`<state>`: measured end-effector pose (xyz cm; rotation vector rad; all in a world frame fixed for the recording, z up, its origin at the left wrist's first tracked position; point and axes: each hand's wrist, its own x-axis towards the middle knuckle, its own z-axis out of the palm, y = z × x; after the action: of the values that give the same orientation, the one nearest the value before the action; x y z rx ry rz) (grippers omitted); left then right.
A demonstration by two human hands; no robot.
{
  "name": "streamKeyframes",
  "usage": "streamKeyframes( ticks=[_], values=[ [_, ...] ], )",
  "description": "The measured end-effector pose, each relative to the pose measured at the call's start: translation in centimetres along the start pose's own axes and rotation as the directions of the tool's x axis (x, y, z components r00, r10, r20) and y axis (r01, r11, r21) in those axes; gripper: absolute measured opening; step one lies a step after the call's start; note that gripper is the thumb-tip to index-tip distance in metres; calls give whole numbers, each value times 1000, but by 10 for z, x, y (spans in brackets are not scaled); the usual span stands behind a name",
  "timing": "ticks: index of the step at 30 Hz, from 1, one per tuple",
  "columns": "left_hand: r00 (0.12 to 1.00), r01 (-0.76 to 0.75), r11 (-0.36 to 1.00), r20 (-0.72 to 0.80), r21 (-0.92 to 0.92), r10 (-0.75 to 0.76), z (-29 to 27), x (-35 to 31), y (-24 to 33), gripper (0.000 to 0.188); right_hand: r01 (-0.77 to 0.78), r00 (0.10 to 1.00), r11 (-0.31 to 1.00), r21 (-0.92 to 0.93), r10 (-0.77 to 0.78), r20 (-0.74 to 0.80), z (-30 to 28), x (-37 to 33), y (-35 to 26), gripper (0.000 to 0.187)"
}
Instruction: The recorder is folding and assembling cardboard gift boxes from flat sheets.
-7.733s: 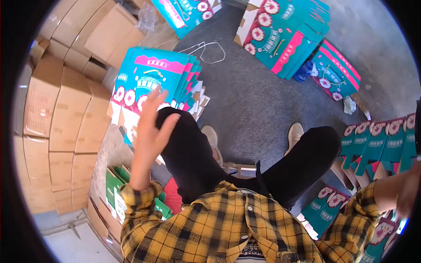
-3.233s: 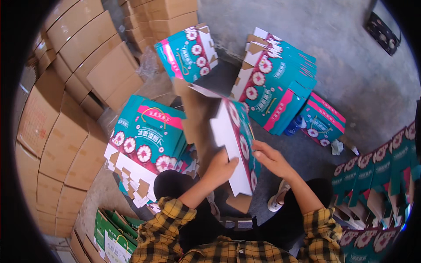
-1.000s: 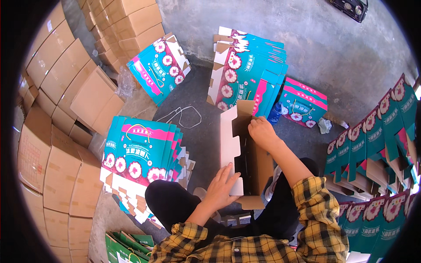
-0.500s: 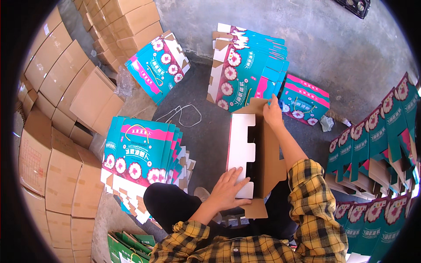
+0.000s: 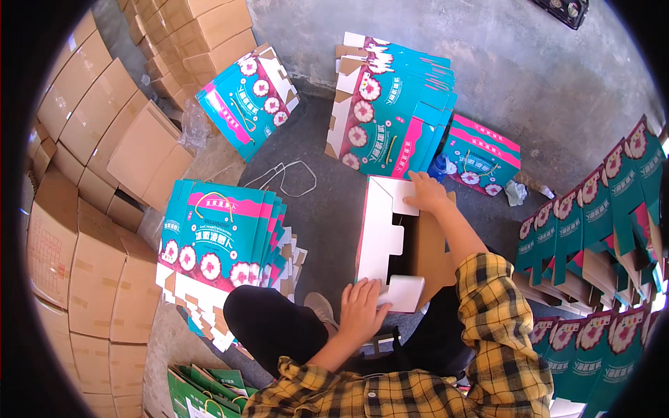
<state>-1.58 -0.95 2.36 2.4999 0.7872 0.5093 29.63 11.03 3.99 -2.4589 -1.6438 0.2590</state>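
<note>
Between my knees stands a partly folded gift carton (image 5: 378, 237), with white notched flaps and a bare brown inside. My left hand (image 5: 359, 313) lies at its near left corner. Its fingers stretch along the white panel and the thumb presses the near end flap (image 5: 403, 293), which is turned inward. My right hand (image 5: 428, 193) is at the far end, fingers bent over the folded far flap (image 5: 390, 191), gripping that corner. The carton's opening faces up, and its right wall is partly behind my right forearm.
Stacks of flat teal and pink cartons lie left (image 5: 217, 233), far left (image 5: 247, 101) and far ahead (image 5: 390, 104). A closed teal box (image 5: 481, 155) and a blue bottle (image 5: 437, 168) stand beyond. Brown boxes (image 5: 101, 272) line the left; rows of teal cartons (image 5: 592, 202) fill the right.
Both end flaps have been folded inward over the carton's ends. My right hand has come nearer and lower, onto the far corner; my left hand has shifted slightly to the near corner.
</note>
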Motion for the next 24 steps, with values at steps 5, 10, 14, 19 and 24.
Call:
streamKeyframes(
  ticks=[5,10,14,19,24],
  values=[
    [989,-85,969,-96,233,110,34,4,22,55,-2,996,997,-74,8,85,-7,-6,9,67],
    [994,-109,992,-34,-66,107,36,12,59,61,-40,993,996,-80,48,105,-11,-8,11,67],
    [994,-92,993,-49,68,96,56,19,49,57,-40,997,996,-76,45,67,-16,-10,12,67],
    [993,-115,981,-9,158,118,40,-1,24,46,-84,959,992,-92,106,264,-38,-19,38,62],
    [995,-93,988,-29,122,97,-22,-9,-28,45,-130,920,977,166,57,387,-51,-46,63,54]
  ],
)
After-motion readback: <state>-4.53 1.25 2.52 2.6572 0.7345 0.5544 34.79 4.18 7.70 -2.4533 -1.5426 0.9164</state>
